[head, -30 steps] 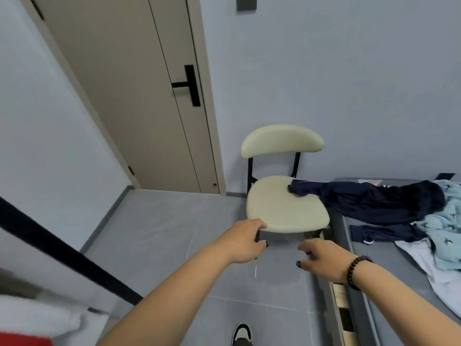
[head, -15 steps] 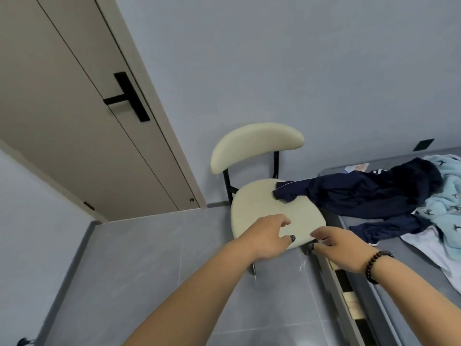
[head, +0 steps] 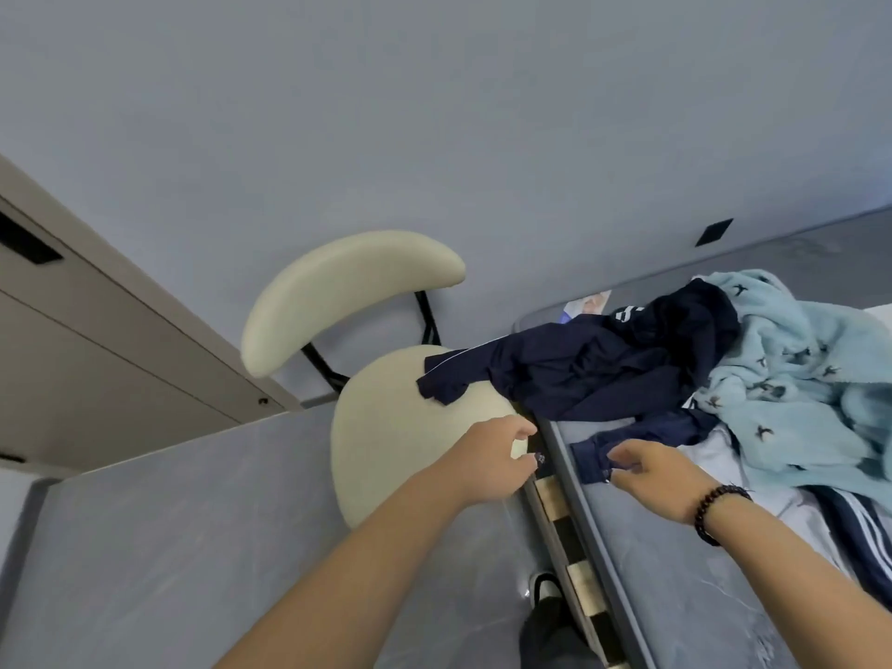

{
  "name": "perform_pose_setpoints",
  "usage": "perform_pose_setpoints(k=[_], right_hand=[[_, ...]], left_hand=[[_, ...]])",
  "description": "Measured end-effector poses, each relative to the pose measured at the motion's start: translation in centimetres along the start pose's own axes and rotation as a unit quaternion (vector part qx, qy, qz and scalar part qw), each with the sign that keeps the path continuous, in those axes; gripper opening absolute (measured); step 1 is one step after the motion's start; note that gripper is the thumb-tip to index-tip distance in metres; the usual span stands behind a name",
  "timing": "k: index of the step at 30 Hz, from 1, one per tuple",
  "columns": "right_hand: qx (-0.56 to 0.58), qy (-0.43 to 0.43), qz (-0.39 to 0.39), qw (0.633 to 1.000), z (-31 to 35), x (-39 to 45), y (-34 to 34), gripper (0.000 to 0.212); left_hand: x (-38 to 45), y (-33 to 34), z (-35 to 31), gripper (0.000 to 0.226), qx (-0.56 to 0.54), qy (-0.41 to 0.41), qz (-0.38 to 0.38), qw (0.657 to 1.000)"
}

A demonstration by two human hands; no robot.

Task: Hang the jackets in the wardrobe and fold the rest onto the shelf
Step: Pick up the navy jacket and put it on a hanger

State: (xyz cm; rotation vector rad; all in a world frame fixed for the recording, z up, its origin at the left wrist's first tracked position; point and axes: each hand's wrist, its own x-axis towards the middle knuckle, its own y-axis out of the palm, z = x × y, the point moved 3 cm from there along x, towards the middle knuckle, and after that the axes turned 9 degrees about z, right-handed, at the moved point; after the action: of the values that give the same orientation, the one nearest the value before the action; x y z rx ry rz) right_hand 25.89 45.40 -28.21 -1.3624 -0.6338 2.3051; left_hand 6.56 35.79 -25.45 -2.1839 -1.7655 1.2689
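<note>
At far left a beige door (head: 96, 350) stands against the grey wall (head: 434, 113), above the grey floor (head: 169, 523). Next comes a cream chair (head: 386, 427) with a curved backrest on black struts; its seat sits just beside the bed (head: 675, 596).

The left hand (head: 497, 461) reaches over the front corner of the seat, near the gap between chair and bed. Its fingers (head: 523, 429) are loosely curled and hold nothing. Below it, wooden slats (head: 555, 499) show along the bed's edge, and a shoe (head: 545, 589) stands on the floor.

The navy jacket (head: 603, 369) lies crumpled across the bed's head end, one sleeve trailing onto the chair seat, the other stretched toward the bed's near edge. The right hand (head: 647, 470), a dark bead bracelet (head: 714, 509) on its wrist, is on that nearer sleeve's cuff, its fingers (head: 620, 451) curled and touching the cloth; whether they pinch the cuff cannot be told.

Right of the jacket, and partly over it, sits a pale blue fleece (head: 796, 379) with small dark marks. Under it lie a white garment (head: 714, 456) and, at far right, a navy one with white stripes (head: 859, 523). A black socket (head: 714, 231) is on the wall above the bed.
</note>
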Motion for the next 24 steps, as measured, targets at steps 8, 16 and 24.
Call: perform_pose_setpoints(k=[8,16,24], right_hand=[[-0.086,0.027,0.066,0.994,-8.2,10.0,-5.9,0.006],[-0.175,0.059,0.073,0.98,-15.4,20.5,-3.8,0.055],[-0.367,0.087,0.037,0.925,-20.8,27.6,-2.8,0.078]], left_hand=[[13.3,2.3,-2.9,0.043,-0.032,-0.029,0.049,0.998],[22.2,7.1,0.6,0.046,-0.063,-0.088,0.107,0.988],[25.3,9.2,4.9,0.043,-0.079,-0.147,0.117,0.979]])
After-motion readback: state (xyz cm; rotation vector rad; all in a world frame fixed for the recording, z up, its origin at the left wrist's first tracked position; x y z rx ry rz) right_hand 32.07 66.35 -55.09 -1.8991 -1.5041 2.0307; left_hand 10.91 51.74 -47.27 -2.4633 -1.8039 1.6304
